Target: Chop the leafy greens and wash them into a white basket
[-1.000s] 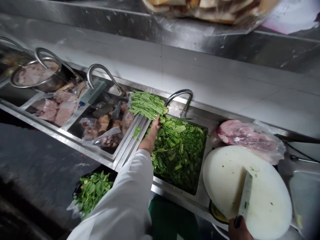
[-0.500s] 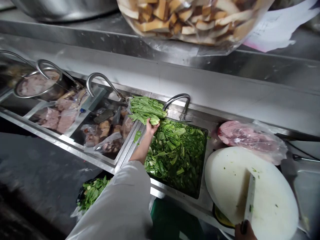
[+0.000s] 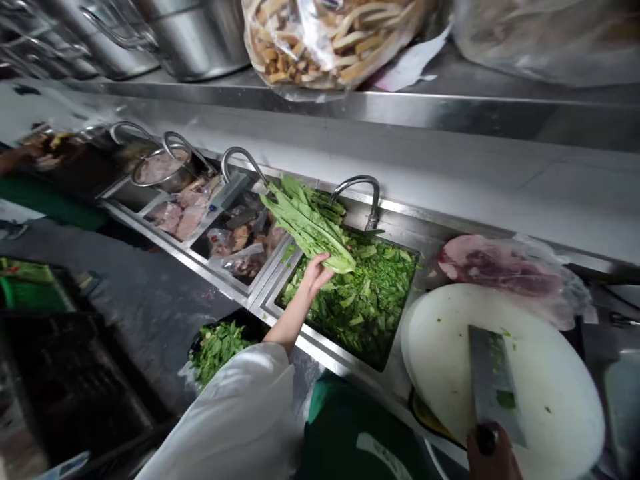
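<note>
My left hand [image 3: 319, 273] grips a head of long-leaf lettuce [image 3: 313, 227] by its pale base end, holding it above the sink. Below it, cut green leaves [image 3: 360, 300] fill the sink basin. More uncut lettuce [image 3: 325, 203] lies behind, at the sink's back left corner by the faucet. At the lower right, my right hand [image 3: 493, 453] is closed round the handle of a cleaver [image 3: 495, 380]. Its broad blade lies tilted over the round white cutting board [image 3: 440, 360], with bits of leaf stuck to the metal.
Bagged raw meat [image 3: 505, 267] lies behind the board. Left of the leaf sink, basins hold bagged meats [image 3: 240, 240]. A bin of leaves [image 3: 220, 350] stands on the floor. Overhead runs a steel shelf [image 3: 450, 110] with pots and bags. Another person's arm [image 3: 17, 160] shows far left.
My left hand has lifted lettuce off the pile and brought it rightward over the basin. The cleaver blade has turned flatter, showing its broad side. The view has shifted, revealing more on the left.
</note>
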A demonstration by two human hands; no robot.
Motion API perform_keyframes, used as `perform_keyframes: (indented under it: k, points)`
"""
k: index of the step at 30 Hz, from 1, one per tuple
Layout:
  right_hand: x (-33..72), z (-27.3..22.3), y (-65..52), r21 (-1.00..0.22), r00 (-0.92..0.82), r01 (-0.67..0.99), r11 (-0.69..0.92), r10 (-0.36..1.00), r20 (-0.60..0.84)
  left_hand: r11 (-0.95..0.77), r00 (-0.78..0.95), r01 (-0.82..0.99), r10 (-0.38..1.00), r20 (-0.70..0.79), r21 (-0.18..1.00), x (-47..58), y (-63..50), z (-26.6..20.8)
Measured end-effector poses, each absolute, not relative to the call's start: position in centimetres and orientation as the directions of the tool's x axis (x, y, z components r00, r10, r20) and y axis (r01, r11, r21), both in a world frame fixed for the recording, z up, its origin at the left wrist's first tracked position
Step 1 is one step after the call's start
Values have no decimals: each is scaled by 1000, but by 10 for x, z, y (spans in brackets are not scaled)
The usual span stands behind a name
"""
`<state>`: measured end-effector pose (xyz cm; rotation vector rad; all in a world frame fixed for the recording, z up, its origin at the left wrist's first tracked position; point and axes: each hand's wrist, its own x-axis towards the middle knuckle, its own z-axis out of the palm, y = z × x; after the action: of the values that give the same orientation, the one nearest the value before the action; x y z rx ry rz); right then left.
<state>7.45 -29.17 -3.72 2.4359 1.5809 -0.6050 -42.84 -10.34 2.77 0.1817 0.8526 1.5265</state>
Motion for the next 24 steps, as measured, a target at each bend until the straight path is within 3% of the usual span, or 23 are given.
perform_keyframes:
  k: [9, 12, 15, 17, 19, 22, 24]
  points:
    - [158, -30, -280, -231, 134, 949, -214, 938, -320, 224, -42, -834, 885, -463, 504, -182, -156, 36]
    - [178, -21, -276, -365, 105, 905, -220, 945, -310, 385, 94, -823, 817, -569, 417, -108, -156, 18]
    - [191, -18, -280, -512, 92, 820, -255, 942, -323, 549, 115, -730, 686, -718, 407, -51, -172, -5]
    - [198, -19, -284, -578, 81, 771, -267, 941, -328, 662, 143, -588, 651, -745, 465, -34, -191, -15]
    - [203, -19, -286, -606, 59, 750, -265, 940, -337, 686, 146, -359, 711, -688, 633, -33, -205, -15]
    - [208, -15, -279, -548, 17, 794, -264, 910, -414, 366, 94, 102, 922, -375, 925, -51, -193, -5]
    - [208, -7, -270, -465, 9, 844, -267, 874, -486, 103, 165, 387, 970, -178, 916, -61, -167, -2]
